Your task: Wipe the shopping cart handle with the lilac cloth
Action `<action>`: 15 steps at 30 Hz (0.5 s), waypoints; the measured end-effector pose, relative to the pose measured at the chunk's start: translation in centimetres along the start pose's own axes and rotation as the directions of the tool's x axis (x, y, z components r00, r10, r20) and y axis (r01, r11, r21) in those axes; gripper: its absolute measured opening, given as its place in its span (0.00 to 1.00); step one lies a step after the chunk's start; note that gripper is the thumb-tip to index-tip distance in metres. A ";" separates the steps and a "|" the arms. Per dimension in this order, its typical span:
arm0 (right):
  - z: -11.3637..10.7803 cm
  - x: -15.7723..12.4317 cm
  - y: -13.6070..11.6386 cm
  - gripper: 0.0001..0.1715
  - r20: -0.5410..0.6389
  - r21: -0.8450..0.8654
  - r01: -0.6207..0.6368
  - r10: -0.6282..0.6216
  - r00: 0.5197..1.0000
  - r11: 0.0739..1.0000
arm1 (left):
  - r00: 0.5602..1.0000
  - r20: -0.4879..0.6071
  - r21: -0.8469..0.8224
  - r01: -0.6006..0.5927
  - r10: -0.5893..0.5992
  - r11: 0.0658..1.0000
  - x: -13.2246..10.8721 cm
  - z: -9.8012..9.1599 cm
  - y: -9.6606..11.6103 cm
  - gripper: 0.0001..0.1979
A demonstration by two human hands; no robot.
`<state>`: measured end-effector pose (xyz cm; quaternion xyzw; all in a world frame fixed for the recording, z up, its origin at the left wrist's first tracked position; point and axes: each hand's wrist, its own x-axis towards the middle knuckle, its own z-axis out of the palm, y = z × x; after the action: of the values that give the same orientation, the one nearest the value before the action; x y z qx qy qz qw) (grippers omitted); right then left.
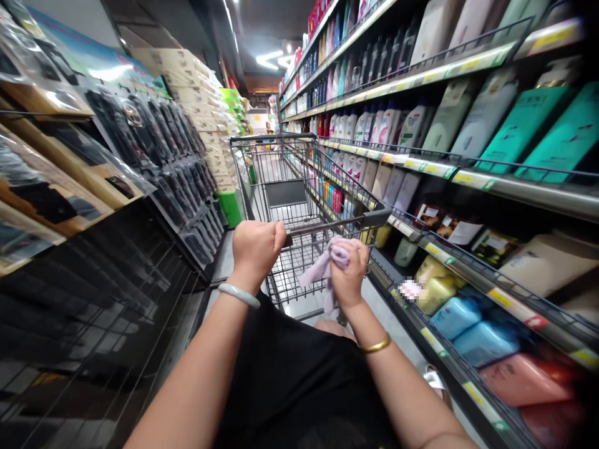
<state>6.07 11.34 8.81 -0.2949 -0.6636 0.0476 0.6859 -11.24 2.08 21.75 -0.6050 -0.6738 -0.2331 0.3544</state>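
Note:
A dark wire shopping cart (287,194) stands in front of me in the aisle, and no goods show in its basket. My left hand (256,249), with a pale bangle at the wrist, is wrapped round the left end of the cart's handle bar (327,228). Just below the bar, towards its right side, my right hand (350,271) is closed on a crumpled lilac cloth (339,254). Ends of the cloth hang down from the fingers. A gold bangle sits on the right wrist.
Shelves (421,162) of bottles run along the right, close to the cart. On the left hang packaged dark goods (140,125) above a black wire rack (93,324). Stacked cartons (191,93) and a green box (229,207) stand farther along. The aisle continues ahead.

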 end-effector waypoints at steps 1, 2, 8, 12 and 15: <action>-0.2 0.3 0.3 0.14 -0.033 -0.004 -0.058 0.058 0.998 0.998 | 1.000 -0.005 0.011 0.006 -0.006 1.000 0.0 0.1 0.0 0.28; -0.2 0.4 0.3 0.14 -0.040 -0.004 -0.082 0.082 0.996 0.997 | 1.000 -0.008 0.020 0.008 -0.008 1.000 0.1 0.2 0.0 0.28; 0.9 -4.0 0.4 0.17 0.245 -0.041 0.116 -0.102 0.964 0.992 | 0.999 0.047 0.036 -0.008 0.006 0.999 0.8 0.6 0.0 0.27; 0.3 -3.4 3.8 0.16 0.010 -0.075 -0.113 0.114 0.993 0.991 | 0.998 0.070 0.041 -0.007 0.004 0.999 1.2 1.0 0.3 0.27; 0.3 -2.6 5.1 0.16 -0.108 -0.049 -0.220 0.214 0.971 0.974 | 0.997 0.074 0.055 0.001 -0.005 0.998 1.6 1.5 0.6 0.27</action>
<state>7.16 14.46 4.08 -0.3882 -0.5925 0.0872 0.7004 -10.99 4.36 21.94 -0.6021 -0.6937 -0.1924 0.3453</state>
